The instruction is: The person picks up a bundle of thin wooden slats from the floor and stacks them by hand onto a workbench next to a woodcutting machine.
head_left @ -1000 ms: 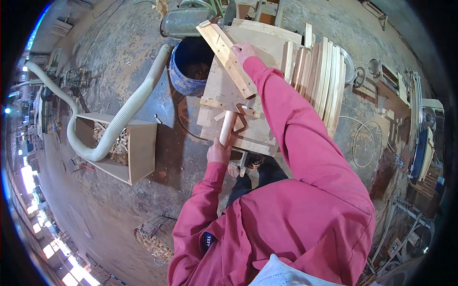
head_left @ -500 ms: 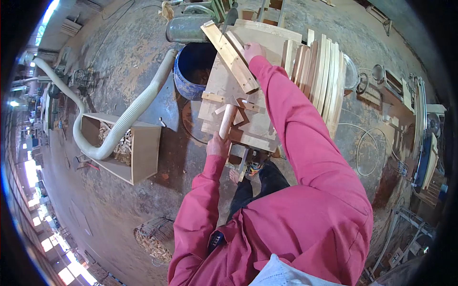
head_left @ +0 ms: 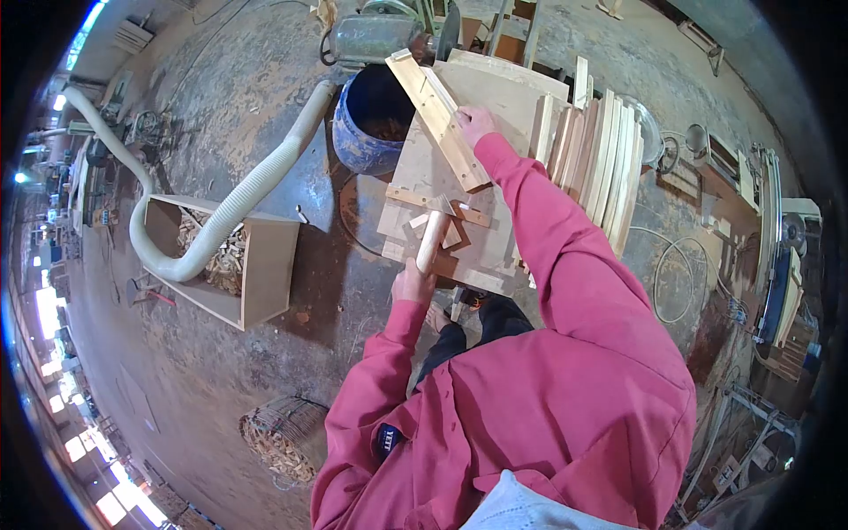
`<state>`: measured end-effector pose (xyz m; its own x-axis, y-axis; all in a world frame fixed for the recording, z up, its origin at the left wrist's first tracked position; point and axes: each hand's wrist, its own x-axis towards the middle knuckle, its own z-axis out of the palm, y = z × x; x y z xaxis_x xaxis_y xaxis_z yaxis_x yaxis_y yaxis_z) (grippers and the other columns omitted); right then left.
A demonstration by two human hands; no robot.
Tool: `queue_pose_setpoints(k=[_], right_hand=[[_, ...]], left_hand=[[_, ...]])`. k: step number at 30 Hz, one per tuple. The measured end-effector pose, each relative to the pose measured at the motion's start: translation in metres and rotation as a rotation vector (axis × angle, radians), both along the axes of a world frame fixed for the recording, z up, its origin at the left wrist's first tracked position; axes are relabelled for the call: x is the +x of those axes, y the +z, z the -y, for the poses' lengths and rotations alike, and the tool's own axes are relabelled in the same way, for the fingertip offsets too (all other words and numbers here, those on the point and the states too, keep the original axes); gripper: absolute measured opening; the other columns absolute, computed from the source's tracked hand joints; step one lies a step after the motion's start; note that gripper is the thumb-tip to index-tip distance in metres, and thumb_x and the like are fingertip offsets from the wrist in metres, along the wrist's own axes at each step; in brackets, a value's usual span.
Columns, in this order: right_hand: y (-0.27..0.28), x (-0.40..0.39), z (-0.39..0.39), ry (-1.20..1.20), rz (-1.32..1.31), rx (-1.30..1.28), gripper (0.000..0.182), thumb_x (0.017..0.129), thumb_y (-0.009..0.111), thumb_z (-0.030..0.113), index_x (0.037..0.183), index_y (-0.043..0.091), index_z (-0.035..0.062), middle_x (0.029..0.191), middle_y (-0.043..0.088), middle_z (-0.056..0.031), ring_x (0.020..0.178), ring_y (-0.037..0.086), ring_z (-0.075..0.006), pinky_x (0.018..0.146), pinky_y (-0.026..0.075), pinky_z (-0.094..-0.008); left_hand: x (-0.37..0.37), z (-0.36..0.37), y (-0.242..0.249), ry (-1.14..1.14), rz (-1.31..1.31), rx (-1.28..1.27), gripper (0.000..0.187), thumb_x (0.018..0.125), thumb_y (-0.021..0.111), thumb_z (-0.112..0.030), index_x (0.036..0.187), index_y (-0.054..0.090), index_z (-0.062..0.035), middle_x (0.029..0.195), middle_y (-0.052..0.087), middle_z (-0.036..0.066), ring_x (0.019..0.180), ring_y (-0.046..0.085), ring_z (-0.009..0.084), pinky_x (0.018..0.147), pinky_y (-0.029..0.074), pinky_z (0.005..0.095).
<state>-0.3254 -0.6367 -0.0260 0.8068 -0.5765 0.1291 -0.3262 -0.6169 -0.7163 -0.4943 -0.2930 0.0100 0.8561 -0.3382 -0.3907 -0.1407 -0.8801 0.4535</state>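
My left hand [head_left: 412,284] is closed round the lower end of a pale wooden piece [head_left: 433,238], whose far end rests over a thin wooden crosspiece [head_left: 408,196] on the worktable [head_left: 402,221]. Small wood scraps [head_left: 454,235] lie beside it. Farther out, my right hand [head_left: 477,122] has its fingers curled at the near end of a narrow wooden strip [head_left: 439,87]. That strip lies along a long wooden fence board [head_left: 439,124] set at an angle across the table. Its fingertips are partly hidden.
Several wooden strips [head_left: 596,159] are stacked at the table's right. Beyond the table stands a green motor [head_left: 375,40] by a dark disc [head_left: 450,31]. A blue barrel [head_left: 358,141], a ribbed hose [head_left: 265,181] and a box of offcuts [head_left: 269,274] stand left; a bundled basket [head_left: 283,437] lies nearer.
The whole view has shifted slightly, with the table lower and further right. My right hand and its strip have come a little nearer to the fence board. My left hand still grips its piece.
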Motion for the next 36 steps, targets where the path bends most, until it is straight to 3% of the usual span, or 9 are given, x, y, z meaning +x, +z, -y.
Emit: queue_pose_setpoints(k=[17,20,23,32,34,36], right_hand=[[-0.006,0.053,0.014,-0.003,0.015,0.078,0.031,0.097,0.059,0.035,0.115,0.074,0.0136,0.106,0.067,-0.0259,0.104,0.063,-0.0426,0.094,0.048,-0.0478],[-0.007,0.062,0.027,0.024,0.019,0.144,0.031,0.098,0.059,0.034,0.117,0.073,0.0143,0.109,0.064,-0.0261,0.104,0.062,-0.0433,0.094,0.048,-0.0481],[0.002,0.07,0.039,0.054,-0.004,0.058,0.032,0.098,0.06,0.034,0.117,0.073,0.0117,0.109,0.065,-0.0258,0.105,0.062,-0.043,0.094,0.047,-0.0478],[-0.002,0.097,0.079,-0.044,-0.028,0.229,0.033,0.096,0.061,0.034,0.115,0.075,0.0111,0.103,0.072,-0.0207,0.099,0.069,-0.0375,0.091,0.052,-0.0439],[-0.008,0.09,0.084,-0.139,-0.023,0.07,0.024,0.09,0.066,0.031,0.103,0.076,0.0145,0.103,0.072,-0.0169,0.099,0.068,-0.0379,0.088,0.052,-0.0475],[-0.003,0.077,0.078,-0.205,-0.015,0.111,0.024,0.089,0.068,0.031,0.103,0.075,0.0134,0.103,0.072,-0.0173,0.099,0.068,-0.0381,0.089,0.052,-0.0479]], left_hand=[[0.009,0.011,-0.003,0.01,-0.035,-0.009,0.037,0.083,0.073,-0.029,0.101,0.055,-0.0024,0.085,0.069,0.027,0.083,0.068,0.0475,0.072,0.054,0.0558],[0.018,0.025,-0.002,0.006,-0.061,0.05,0.04,0.084,0.075,-0.029,0.107,0.055,-0.0034,0.087,0.07,0.026,0.086,0.069,0.0455,0.075,0.055,0.0544],[0.029,0.039,-0.002,0.008,-0.024,0.029,0.039,0.083,0.075,-0.029,0.106,0.056,-0.0033,0.088,0.07,0.026,0.087,0.069,0.0459,0.076,0.055,0.0545],[0.046,0.064,0.002,0.023,0.018,-0.047,0.035,0.084,0.072,-0.03,0.101,0.057,-0.0023,0.086,0.069,0.028,0.086,0.068,0.0474,0.076,0.054,0.0557],[0.043,0.063,-0.001,0.02,0.042,-0.041,0.035,0.085,0.071,-0.03,0.101,0.057,-0.0027,0.085,0.069,0.028,0.084,0.068,0.0478,0.074,0.054,0.0562],[0.041,0.059,-0.002,0.02,0.041,-0.029,0.034,0.085,0.071,-0.03,0.1,0.057,-0.0028,0.085,0.069,0.028,0.083,0.068,0.048,0.072,0.054,0.0565]])
